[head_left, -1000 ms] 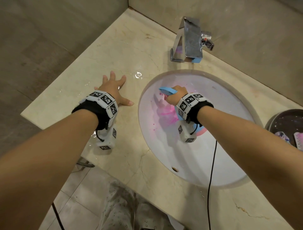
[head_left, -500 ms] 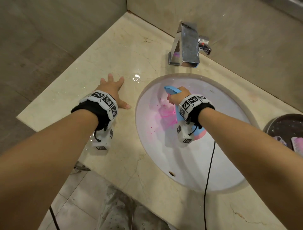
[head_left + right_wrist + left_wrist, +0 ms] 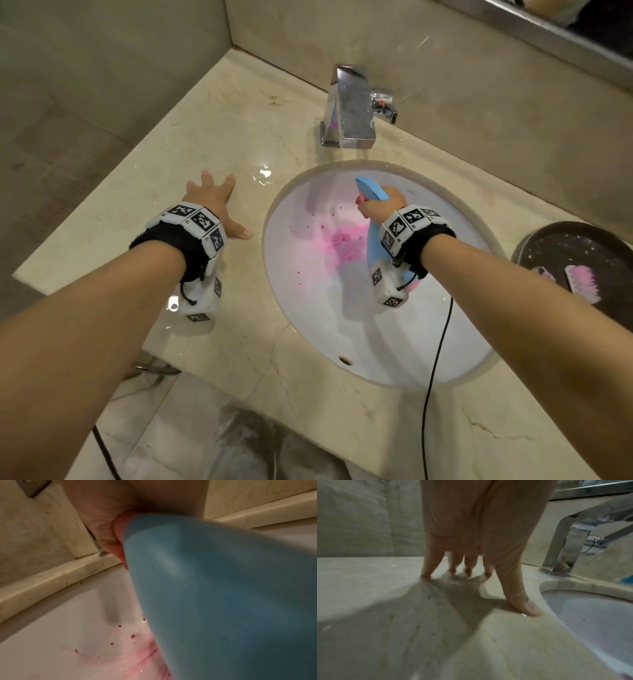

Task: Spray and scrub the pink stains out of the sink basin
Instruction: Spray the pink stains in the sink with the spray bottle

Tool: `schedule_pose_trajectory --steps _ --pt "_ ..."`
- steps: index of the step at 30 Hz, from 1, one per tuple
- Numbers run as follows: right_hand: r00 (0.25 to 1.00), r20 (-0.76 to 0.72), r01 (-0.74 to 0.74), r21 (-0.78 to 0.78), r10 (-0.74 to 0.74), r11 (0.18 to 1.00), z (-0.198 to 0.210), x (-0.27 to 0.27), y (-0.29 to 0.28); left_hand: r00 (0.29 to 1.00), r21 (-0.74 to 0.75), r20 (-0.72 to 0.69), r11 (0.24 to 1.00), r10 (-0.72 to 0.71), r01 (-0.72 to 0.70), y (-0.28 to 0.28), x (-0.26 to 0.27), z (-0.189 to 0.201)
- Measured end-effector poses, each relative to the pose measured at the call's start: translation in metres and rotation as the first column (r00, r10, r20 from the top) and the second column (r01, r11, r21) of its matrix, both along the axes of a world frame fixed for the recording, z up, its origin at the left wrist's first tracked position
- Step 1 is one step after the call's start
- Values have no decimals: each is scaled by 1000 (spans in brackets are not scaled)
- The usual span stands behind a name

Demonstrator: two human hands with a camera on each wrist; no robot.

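Note:
A white oval sink basin [image 3: 383, 353] is set into the marble counter. Pink stains [image 3: 337, 240] and small pink drops spread over its far left wall; they show wet in the right wrist view as pink stains [image 3: 140, 660]. My right hand [image 3: 378, 205] grips the neck of a blue spray bottle [image 3: 373, 240] held over the stains, nozzle toward the far rim. The spray bottle [image 3: 214, 595] fills most of the right wrist view. My left hand [image 3: 214, 202] rests flat on the counter left of the basin, fingers [image 3: 522, 601] spread and straight.
A chrome faucet [image 3: 352, 109] stands behind the basin. At the right, a dark round tray [image 3: 561, 250] holds a pink-bristled brush [image 3: 584, 282]. A black cable [image 3: 435, 370] hangs across the basin's near rim. Water drops [image 3: 263, 174] lie on the counter. Walls close the left and back.
My right hand has shifted the bottle a little toward the far side of the basin. The left hand has stayed planted on the counter.

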State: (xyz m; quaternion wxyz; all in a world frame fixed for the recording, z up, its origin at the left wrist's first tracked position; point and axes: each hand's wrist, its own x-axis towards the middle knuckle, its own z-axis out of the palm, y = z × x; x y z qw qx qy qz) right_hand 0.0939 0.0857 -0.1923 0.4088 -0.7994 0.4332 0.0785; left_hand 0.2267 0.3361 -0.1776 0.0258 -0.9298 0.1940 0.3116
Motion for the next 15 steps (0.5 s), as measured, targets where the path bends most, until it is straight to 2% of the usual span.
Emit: schedule_pose_trajectory --steps 5,9,15 --pt "987 153 49 62 -58 997 34 -28 -11 1000 16 6 1000 9 -9 -13 -13 22" --pt "951 282 112 69 -127 991 68 -52 -19 997 -107 -42 993 -57 53 -49 -33 56" --pt "847 464 267 50 -259 962 118 -97 -42 968 -247 30 936 -250 250 -117 -69 106"
